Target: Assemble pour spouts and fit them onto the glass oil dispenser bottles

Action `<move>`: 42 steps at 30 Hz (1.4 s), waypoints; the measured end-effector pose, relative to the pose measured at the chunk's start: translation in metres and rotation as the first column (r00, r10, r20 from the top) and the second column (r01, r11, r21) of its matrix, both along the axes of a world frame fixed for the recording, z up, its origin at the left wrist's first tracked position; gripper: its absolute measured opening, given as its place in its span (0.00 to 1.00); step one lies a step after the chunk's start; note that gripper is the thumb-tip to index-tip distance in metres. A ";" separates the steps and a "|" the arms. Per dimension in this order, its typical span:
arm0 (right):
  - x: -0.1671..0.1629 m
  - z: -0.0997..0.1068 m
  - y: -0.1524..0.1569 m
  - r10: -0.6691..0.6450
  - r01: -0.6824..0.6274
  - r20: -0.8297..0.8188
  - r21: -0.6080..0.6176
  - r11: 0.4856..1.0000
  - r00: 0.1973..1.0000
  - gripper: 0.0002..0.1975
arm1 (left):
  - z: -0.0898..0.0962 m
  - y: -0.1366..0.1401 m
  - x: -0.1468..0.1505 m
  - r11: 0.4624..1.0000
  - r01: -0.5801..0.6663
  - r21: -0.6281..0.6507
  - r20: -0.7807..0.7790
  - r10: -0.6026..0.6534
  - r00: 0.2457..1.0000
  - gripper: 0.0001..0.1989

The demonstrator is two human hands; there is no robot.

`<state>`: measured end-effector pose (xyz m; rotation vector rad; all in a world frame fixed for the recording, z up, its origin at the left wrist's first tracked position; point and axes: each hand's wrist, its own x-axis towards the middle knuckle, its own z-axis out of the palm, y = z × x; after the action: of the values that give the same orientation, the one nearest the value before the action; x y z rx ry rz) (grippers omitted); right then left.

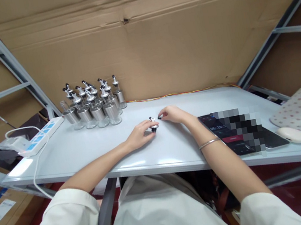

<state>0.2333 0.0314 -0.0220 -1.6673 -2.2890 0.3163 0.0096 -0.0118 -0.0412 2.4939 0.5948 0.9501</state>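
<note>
Pourer spout, at the white tabletop, is pinched in the left hand, the right hand closed on a small black piece just beside it, with most glass bottles already topped and one bare-necked bottle left.

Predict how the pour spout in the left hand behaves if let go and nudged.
The pour spout is likely light: it looks small beside the left hand holding it. Nudged, it would probably tip or roll, given the round-looking, ribbed black plug at its lower end. Its shiny silver upper part may feel slippery.
</note>
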 end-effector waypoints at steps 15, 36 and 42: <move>-0.012 0.013 -0.012 0.008 -0.012 -0.135 -0.034 0.999 0.991 0.03 | 0.003 -0.003 0.001 0.999 0.000 -0.046 -0.007 -0.001 1.000 0.18; -0.013 0.045 -0.040 -0.004 -0.315 -0.822 -0.223 0.923 0.570 0.15 | 0.001 0.001 -0.001 0.998 0.060 -0.031 -0.023 -0.061 0.998 0.15; -0.016 0.046 -0.042 0.018 -0.312 -0.791 -0.220 0.924 0.612 0.14 | 0.003 0.000 0.000 0.994 0.095 -0.051 -0.084 -0.099 0.992 0.15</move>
<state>0.2171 -0.0104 0.0242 -1.0650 -1.7349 1.2759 0.0093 -0.0118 -0.0377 2.5073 0.5118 0.7865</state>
